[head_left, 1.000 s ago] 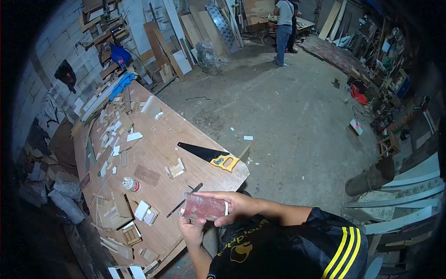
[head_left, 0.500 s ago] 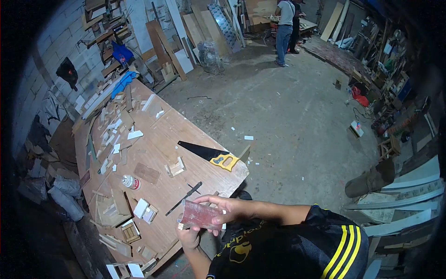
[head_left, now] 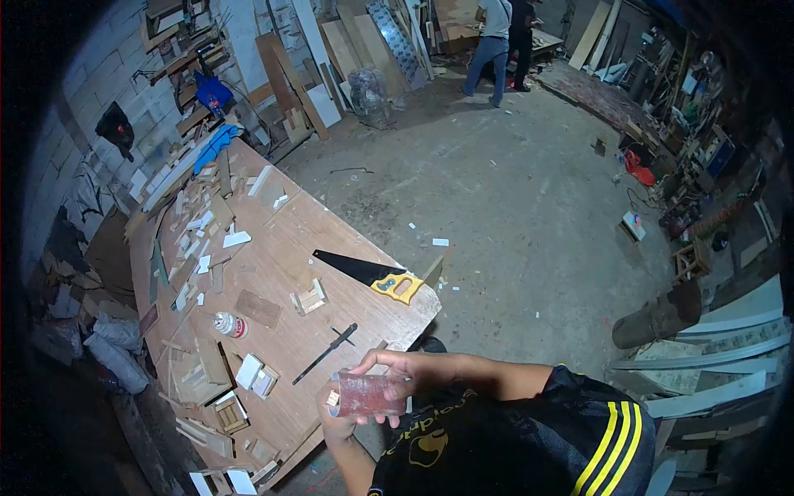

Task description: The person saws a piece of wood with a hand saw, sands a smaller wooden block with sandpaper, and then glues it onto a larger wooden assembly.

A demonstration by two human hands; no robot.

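Observation:
A worn reddish sheet that looks like sandpaper (head_left: 370,395) is curved over a small wooden piece (head_left: 333,398), whose pale end shows at the left. My right hand (head_left: 390,364) is closed on the sheet, thumb on top and fingers along its far edge. From below, my left hand (head_left: 337,423) wraps round the wooden piece; the sheet hides part of its fingers. Beyond my hands on the wooden table (head_left: 372,326) lie a black marking gauge or square-like tool (head_left: 331,351) and a handsaw (head_left: 368,275) with a yellow handle.
A white bottle (head_left: 231,325), a brown rectangular sheet (head_left: 258,308) and small wooden assemblies (head_left: 256,374) stand on the table. Offcuts (head_left: 198,223) crowd its far left. Two people (head_left: 496,50) stand at the back. Curved white boards (head_left: 736,339) are stacked at right.
The sheet and both hands have shifted slightly right, and the sheet has turned a little, exposing more of the wooden end. One person at the back has changed stance.

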